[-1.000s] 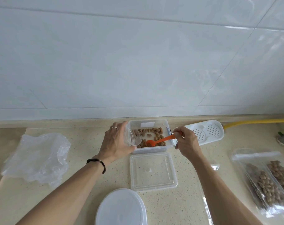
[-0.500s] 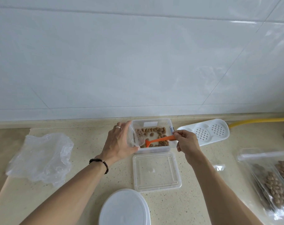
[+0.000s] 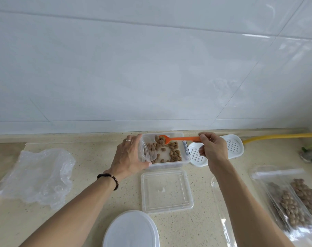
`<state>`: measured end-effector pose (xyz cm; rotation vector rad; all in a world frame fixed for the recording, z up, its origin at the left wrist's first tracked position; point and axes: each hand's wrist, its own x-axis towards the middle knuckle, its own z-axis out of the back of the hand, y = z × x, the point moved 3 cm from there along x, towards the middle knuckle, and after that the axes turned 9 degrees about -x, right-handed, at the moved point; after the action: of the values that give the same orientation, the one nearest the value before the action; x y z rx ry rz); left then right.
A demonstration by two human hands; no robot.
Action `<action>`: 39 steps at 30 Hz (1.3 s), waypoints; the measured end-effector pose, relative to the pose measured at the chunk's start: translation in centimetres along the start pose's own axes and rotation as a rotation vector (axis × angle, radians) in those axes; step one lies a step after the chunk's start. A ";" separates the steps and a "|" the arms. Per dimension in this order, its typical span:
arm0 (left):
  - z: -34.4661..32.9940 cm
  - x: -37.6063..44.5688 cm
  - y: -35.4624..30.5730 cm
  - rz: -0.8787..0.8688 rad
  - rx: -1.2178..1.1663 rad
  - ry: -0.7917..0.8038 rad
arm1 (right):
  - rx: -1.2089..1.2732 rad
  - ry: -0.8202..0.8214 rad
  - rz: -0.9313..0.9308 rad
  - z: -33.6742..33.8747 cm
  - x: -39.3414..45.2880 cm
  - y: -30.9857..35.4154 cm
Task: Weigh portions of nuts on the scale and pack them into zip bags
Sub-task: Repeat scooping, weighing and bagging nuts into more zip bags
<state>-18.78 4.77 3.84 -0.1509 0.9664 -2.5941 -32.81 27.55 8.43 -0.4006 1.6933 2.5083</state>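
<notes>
Pinching the handle of the orange spoon (image 3: 178, 139), your right hand (image 3: 213, 150) holds it level over the clear container (image 3: 166, 164), its bowl loaded with a few nuts above the far side. More nuts (image 3: 173, 152) lie scattered on the container's floor. Your left hand (image 3: 129, 157) grips a small clear cup (image 3: 146, 154), tilted at the container's left wall with its mouth toward the spoon. The container's lid (image 3: 166, 190) lies just in front on the counter (image 3: 91, 202). Filled zip bags (image 3: 294, 200) rest well to your right.
</notes>
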 end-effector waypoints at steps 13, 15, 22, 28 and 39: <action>0.0 0.1 -0.4 0.043 -0.035 0.008 | -0.367 0.212 0.547 -4.4 -4.2 4.7; 0.0 0.2 -0.3 0.041 -0.033 0.006 | -0.385 0.209 0.562 -4.3 -4.4 4.8; -0.1 0.2 -0.1 0.033 -0.036 0.011 | -0.286 0.208 0.497 -3.1 -4.0 4.4; -0.1 0.3 0.0 0.026 -0.041 0.017 | -0.261 0.247 0.438 -2.4 -3.3 3.5; -0.2 -0.2 0.4 0.060 -0.089 -0.040 | -0.203 -0.073 0.263 -1.6 -0.3 0.3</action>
<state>-18.48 4.66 3.47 -0.1925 1.0561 -2.4855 -32.31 25.95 8.19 -0.1027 1.5604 2.8549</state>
